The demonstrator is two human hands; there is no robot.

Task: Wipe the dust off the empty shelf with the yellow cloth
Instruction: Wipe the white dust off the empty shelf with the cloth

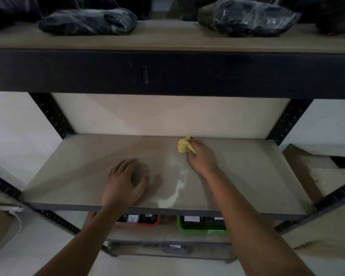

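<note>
Two bare forearms reach up from the bottom edge toward the empty shelf (68, 160), a flat beige board with a matte, fibrous face set in a black metal frame whose uprights are punched with rows of slots; the left hand (126, 184) lies palm down near the front edge of the board, its fingers loosely bent against the surface and holding nothing; the right hand (202, 158) is farther back and to the right, its fingers curled round the yellow cloth (183, 146), a small crumpled wad pressed on the board near its rear edge; between the two hands a pale streak of dust (176, 191) curves from near the cloth down to the front edge, powdery and uneven against the darker board; below, on the next level down, an orange bin (148, 223) and a green bin (201, 228) sit side by side, both plastic with white labels, their dark contents too dim to make out; above, the upper shelf (167, 36) carries lumpy black bundles (88, 21) wrapped in glossy clear plastic; flattened brown cardboard (307, 176) lies at the right, beyond the frame.
</note>
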